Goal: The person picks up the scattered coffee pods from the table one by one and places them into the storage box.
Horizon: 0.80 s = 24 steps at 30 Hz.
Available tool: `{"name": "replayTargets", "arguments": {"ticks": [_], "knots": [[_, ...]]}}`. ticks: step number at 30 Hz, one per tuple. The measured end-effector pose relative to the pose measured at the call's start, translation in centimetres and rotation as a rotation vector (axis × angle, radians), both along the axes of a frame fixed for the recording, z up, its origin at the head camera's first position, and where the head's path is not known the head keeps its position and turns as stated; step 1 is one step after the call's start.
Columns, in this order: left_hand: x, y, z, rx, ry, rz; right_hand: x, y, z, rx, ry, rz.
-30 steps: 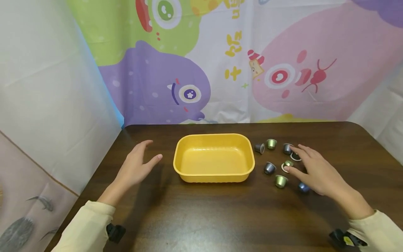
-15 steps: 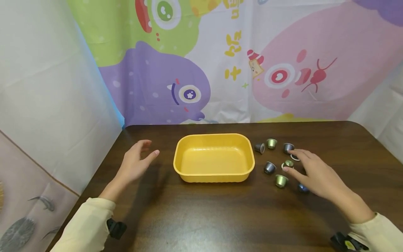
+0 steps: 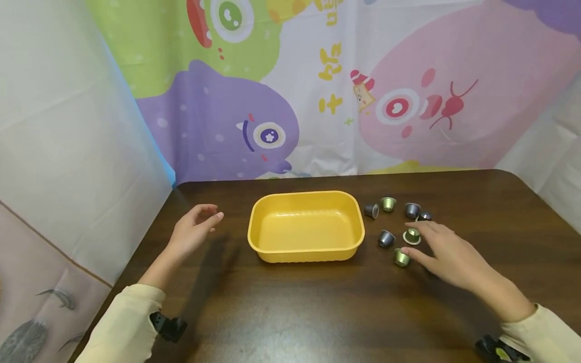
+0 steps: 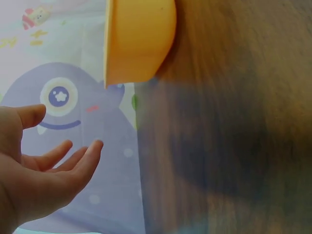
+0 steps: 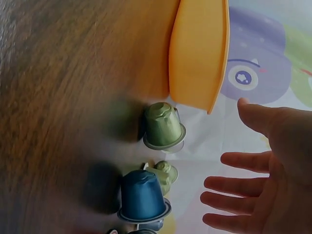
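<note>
My right hand (image 3: 454, 257) hovers over the coffee capsules at the right, fingers spread with nothing in them. Its thumb overlaps a green capsule (image 3: 401, 258) in the head view. A second green capsule (image 3: 412, 235), rim down, shows just beyond the fingertips. The right wrist view shows a blue capsule (image 5: 142, 195), which the hand hides from the head camera. Left of the yellow tray (image 3: 306, 255), my left hand (image 3: 188, 232) hangs above the table with loosely bent fingers, holding nothing.
Several more capsules lie right of the tray: a grey one (image 3: 386, 238), a dark one on its side (image 3: 370, 210), a green one (image 3: 388, 203) at the back and a grey one (image 3: 412, 210). A printed curtain (image 3: 336, 146) hangs behind the dark wooden table (image 3: 290, 312).
My right hand has shifted slightly left and toward me, now covering the blue capsule in the head view. My left hand has drawn back a little left, its fingers more bent. The view has tilted slightly.
</note>
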State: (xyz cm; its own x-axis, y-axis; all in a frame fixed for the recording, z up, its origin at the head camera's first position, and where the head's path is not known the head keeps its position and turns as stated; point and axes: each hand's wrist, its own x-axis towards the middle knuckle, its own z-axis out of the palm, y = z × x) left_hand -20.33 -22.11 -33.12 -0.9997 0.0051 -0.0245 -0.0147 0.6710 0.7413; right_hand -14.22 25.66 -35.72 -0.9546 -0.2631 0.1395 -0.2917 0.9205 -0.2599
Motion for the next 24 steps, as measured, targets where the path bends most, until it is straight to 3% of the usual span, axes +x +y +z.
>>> {"name": "replayTargets", "arguments": {"ticks": [8, 16, 24], "knots": [[-0.6, 0.2, 0.1, 0.106, -0.068, -0.046, 0.3, -0.6, -0.1, 0.012, -0.018, -0.001], [-1.2, 0.6, -0.2, 0.145, -0.172, -0.063, 0.4, -1.2, -0.7, -0.015, -0.030, 0.032], [-2.6, 1.8, -0.7, 0.312, -0.263, -0.070, 0.3, -0.9, -0.8, -0.019, -0.022, 0.042]]}}
